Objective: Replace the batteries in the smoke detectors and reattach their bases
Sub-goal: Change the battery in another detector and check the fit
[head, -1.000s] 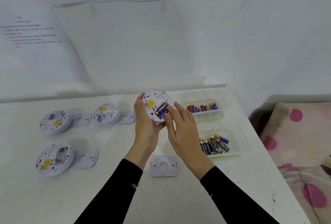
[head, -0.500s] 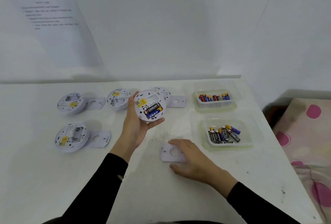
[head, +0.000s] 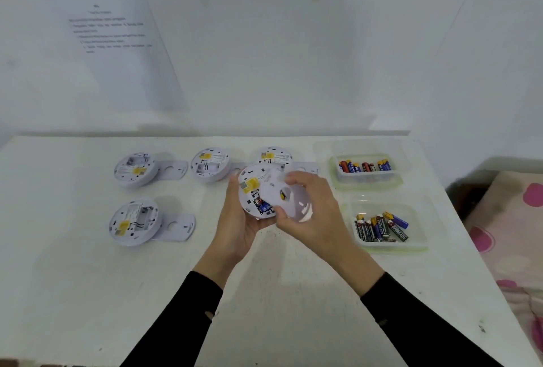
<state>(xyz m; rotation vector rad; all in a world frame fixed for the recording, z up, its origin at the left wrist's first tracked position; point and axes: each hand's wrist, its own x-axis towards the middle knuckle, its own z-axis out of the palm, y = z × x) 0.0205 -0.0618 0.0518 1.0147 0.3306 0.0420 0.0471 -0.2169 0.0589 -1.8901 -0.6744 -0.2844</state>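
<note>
While held above the bench by the left hand, whose grip curled round its rim, the smoke detector showed a yellow label and fitted batteries. The right hand pinched a white base against its back. In the near tray, one loose battery read EVEREADY; other print was illegible. Four open detectors lay behind and to the left.

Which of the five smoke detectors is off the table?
The detector in the left hand, with the right hand holding a base against it; the other four lie on the table.
</note>
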